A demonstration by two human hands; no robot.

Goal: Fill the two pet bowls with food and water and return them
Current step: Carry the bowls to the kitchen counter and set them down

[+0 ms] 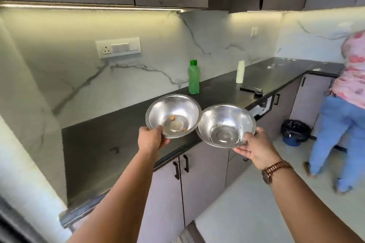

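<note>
My left hand [152, 137] grips the near rim of a steel bowl [175, 110] that has a few orange crumbs at its bottom. My right hand [256, 150], with a watch on its wrist, grips the near rim of a second steel bowl [227, 122], which looks bare inside. Both bowls are held in the air over the front edge of the dark countertop [94, 138], tilted toward me, their rims touching. A green plastic bottle [193, 77] with a green cap stands on the counter behind the bowls.
A white bottle [240, 72] stands farther right on the counter, with a dark flat object [251, 89] near it. Another person [343, 108] stands at the far right by the counter corner. A blue bin with a black liner [294, 132] sits on the floor. Cabinet doors [201, 179] run below.
</note>
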